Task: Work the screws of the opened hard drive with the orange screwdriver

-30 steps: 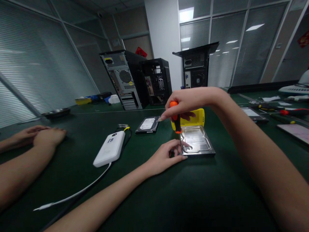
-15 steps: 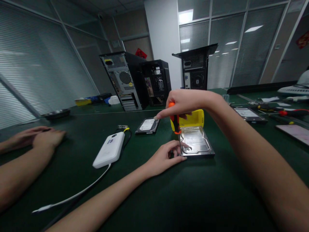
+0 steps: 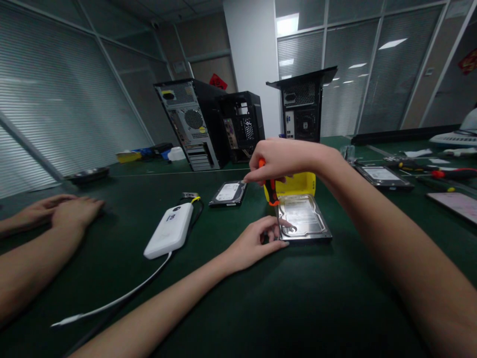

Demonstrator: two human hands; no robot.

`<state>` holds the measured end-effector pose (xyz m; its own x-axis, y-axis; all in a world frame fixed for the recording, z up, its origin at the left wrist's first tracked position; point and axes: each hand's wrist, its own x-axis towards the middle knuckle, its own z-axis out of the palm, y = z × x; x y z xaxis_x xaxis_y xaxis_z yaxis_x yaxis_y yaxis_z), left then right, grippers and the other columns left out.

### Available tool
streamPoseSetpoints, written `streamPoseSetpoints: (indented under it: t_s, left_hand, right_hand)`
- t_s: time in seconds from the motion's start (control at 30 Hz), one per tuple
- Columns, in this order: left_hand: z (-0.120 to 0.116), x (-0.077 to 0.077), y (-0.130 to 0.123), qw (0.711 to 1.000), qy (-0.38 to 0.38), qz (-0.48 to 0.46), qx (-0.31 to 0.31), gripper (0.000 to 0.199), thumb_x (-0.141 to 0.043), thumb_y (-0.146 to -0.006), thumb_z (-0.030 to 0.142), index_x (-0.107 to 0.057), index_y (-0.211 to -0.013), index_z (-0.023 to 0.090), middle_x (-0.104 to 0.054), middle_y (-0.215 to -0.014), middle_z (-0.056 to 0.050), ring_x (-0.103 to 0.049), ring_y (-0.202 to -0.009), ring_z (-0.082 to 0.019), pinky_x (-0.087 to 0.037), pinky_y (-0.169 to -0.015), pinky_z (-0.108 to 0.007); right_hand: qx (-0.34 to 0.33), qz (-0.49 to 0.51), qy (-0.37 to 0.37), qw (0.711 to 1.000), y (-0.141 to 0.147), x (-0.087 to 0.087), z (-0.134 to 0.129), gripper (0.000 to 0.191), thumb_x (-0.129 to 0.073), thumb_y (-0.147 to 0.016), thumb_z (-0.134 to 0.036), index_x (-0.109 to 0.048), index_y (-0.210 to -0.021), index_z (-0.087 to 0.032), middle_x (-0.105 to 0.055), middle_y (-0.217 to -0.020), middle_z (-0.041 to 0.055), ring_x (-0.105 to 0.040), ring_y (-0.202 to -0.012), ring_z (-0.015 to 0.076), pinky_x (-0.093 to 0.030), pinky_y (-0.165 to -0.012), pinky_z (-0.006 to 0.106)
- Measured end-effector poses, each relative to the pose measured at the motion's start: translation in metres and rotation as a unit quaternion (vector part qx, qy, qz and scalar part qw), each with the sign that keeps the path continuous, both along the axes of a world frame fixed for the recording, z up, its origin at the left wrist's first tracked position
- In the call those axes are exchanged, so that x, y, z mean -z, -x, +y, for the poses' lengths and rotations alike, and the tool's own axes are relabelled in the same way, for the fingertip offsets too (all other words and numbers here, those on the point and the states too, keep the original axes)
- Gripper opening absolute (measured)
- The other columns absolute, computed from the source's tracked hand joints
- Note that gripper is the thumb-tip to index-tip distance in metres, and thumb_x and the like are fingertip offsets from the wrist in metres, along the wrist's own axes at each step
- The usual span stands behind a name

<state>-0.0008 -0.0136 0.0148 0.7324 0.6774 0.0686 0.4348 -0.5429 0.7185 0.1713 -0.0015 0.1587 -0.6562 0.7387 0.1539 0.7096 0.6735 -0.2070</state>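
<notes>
No text can be read: the dark print on the white power bank (image 3: 169,231), left of center, and the center hard drive's label (image 3: 227,192) are too small and blurred.

Orange and black mark our screwdriver (image 3: 273,191), bright yellow the box (image 3: 300,184). Our drive (image 3: 304,216) is silver; the second drive (image 3: 228,193) wears a white label (image 3: 227,192) on black. We have deep green across the table (image 3: 238,313), white on the power pack (image 3: 170,230) with its dark lettering and dark round spot, white again on the cable (image 3: 128,295), and a dab of yellow on the tie (image 3: 196,199). The left tower (image 3: 201,122) pairs black with grey, its vent (image 3: 193,118) dotted. We see fine horizontal stripes on the pale blinds (image 3: 55,104) and red on the ornament (image 3: 218,81).
</notes>
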Motion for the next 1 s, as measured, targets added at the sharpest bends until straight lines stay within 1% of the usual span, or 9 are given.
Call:
streamPoseSetpoints:
  t_s: [0.13,0.17,0.23,0.33,0.47,0.57,0.7,0.8,1.0]
  left_hand:
    - [-0.001,-0.001,0.000,1.000,0.004,0.001,0.000,0.041,-0.061,-0.085,0.040,-0.059,-0.121,0.020,-0.056,-0.088,-0.002,-0.048,-0.075,-0.015,-0.038,-0.064,-0.025]
    - [-0.001,-0.001,0.000,1.000,0.004,0.001,0.000,0.041,-0.061,-0.085,0.040,-0.059,-0.121,0.020,-0.056,-0.090,-0.002,-0.049,-0.075,-0.015,-0.038,-0.064,-0.025]
    - [0.000,-0.001,0.000,1.000,0.004,0.000,0.002,0.042,-0.061,-0.085,0.040,-0.059,-0.121,0.020,-0.057,-0.092,-0.003,-0.049,-0.076,-0.015,-0.038,-0.064,-0.025]
    - [0.000,-0.001,0.001,1.000,0.003,0.000,0.004,0.042,-0.062,-0.085,0.040,-0.058,-0.121,0.019,-0.057,-0.094,-0.003,-0.049,-0.076,-0.015,-0.039,-0.065,-0.025]
    - [0.001,-0.001,0.001,1.000,0.005,0.006,0.004,0.042,-0.062,-0.084,0.040,-0.058,-0.121,0.019,-0.056,-0.090,-0.002,-0.049,-0.075,-0.014,-0.039,-0.065,-0.025]
    - [0.002,0.000,0.002,1.000,0.003,0.005,0.005,0.042,-0.061,-0.085,0.040,-0.058,-0.121,0.019,-0.057,-0.091,-0.002,-0.049,-0.075,-0.014,-0.039,-0.065,-0.025]
    - [0.002,0.001,0.002,1.000,0.002,0.001,0.006,0.042,-0.062,-0.085,0.040,-0.058,-0.121,0.019,-0.056,-0.092,-0.002,-0.048,-0.076,-0.014,-0.038,-0.065,-0.025]
    - [0.001,0.001,0.002,1.000,0.003,-0.001,0.004,0.042,-0.062,-0.085,0.041,-0.058,-0.121,0.020,-0.056,-0.091,-0.002,-0.048,-0.076,-0.014,-0.038,-0.064,-0.025]
    - [0.000,0.000,0.001,1.000,-0.003,0.003,-0.001,0.041,-0.062,-0.084,0.040,-0.059,-0.120,0.020,-0.055,-0.088,-0.002,-0.048,-0.075,-0.015,-0.038,-0.064,-0.025]
  right_hand:
    - [0.002,-0.002,0.017,1.000,0.002,-0.002,-0.005,0.056,-0.047,-0.084,-0.059,-0.066,-0.071,-0.008,-0.064,-0.062,0.0077,-0.051,-0.048,0.0089,-0.039,-0.051,0.023]
    - [0.005,0.000,0.029,1.000,0.002,-0.003,-0.007,0.058,-0.044,-0.085,-0.060,-0.065,-0.071,-0.008,-0.064,-0.063,0.0081,-0.050,-0.048,0.0089,-0.039,-0.051,0.023]
    - [0.014,0.003,0.055,0.998,0.002,-0.005,-0.011,0.060,-0.034,-0.090,-0.056,-0.064,-0.072,-0.008,-0.063,-0.063,0.0083,-0.049,-0.047,0.0086,-0.038,-0.050,0.023]
    - [0.023,0.006,0.083,0.996,0.000,-0.008,-0.016,0.052,-0.028,-0.094,-0.043,-0.063,-0.075,-0.008,-0.061,-0.062,0.0067,-0.048,-0.045,0.0082,-0.038,-0.048,0.023]
    - [-0.006,0.002,0.105,0.994,-0.002,-0.009,-0.015,0.040,-0.031,-0.093,-0.029,-0.061,-0.079,-0.007,-0.060,-0.063,0.0062,-0.049,-0.046,0.0083,-0.041,-0.049,0.022]
    - [-0.020,0.006,0.114,0.993,-0.003,-0.009,-0.013,0.034,-0.032,-0.092,-0.023,-0.061,-0.084,-0.006,-0.061,-0.066,0.0061,-0.052,-0.049,0.0081,-0.042,-0.052,0.021]
    - [-0.021,0.016,0.123,0.992,-0.004,-0.009,-0.011,0.029,-0.035,-0.093,-0.023,-0.059,-0.089,-0.008,-0.062,-0.073,0.0054,-0.053,-0.050,0.0069,-0.043,-0.052,0.019]
    - [-0.024,0.023,0.122,0.992,-0.005,-0.008,-0.009,0.028,-0.035,-0.094,-0.026,-0.058,-0.088,-0.010,-0.063,-0.077,0.0054,-0.053,-0.050,0.0062,-0.041,-0.050,0.018]
    - [0.004,0.018,0.114,0.993,-0.005,-0.007,-0.007,0.029,-0.037,-0.094,-0.028,-0.059,-0.085,-0.012,-0.065,-0.077,0.0066,-0.056,-0.053,0.0082,-0.039,-0.048,0.019]
